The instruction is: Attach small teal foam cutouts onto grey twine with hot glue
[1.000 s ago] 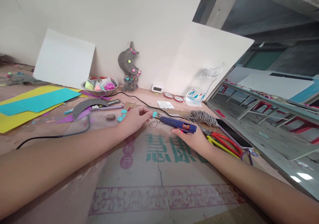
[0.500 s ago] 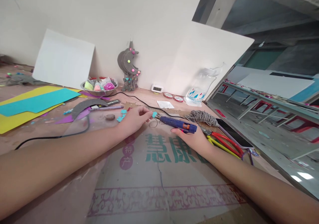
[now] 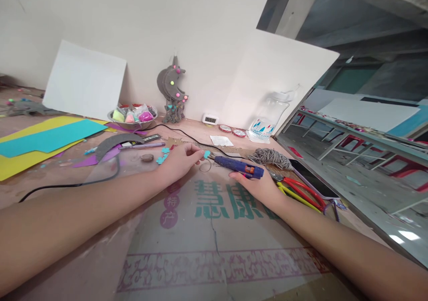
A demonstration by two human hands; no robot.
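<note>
Between the thumb and forefinger of my left hand (image 3: 185, 159) is a small turquoise paper flower (image 3: 207, 154). My right hand (image 3: 256, 186) is wrapped round a dark blue hot glue gun (image 3: 238, 165), its nozzle pointing left and close to the flower. Whether the nozzle touches the flower I cannot tell. A thin ring (image 3: 205, 166) shows just below the nozzle. More turquoise paper flowers (image 3: 162, 157) lie left of my left hand, beside a small grey-brown lump (image 3: 146, 158). Under both hands is a printed cardboard sheet (image 3: 187, 234).
Grey cord (image 3: 272, 157), red-handled scissors (image 3: 306, 191) and a phone (image 3: 314, 178) lie at right. A bowl (image 3: 132, 123) of coloured clay packets, a clock (image 3: 210, 119), a clear jug (image 3: 269, 118) and a grey moon ornament (image 3: 172, 87) stand behind. Turquoise paper (image 3: 53, 137) lies at left.
</note>
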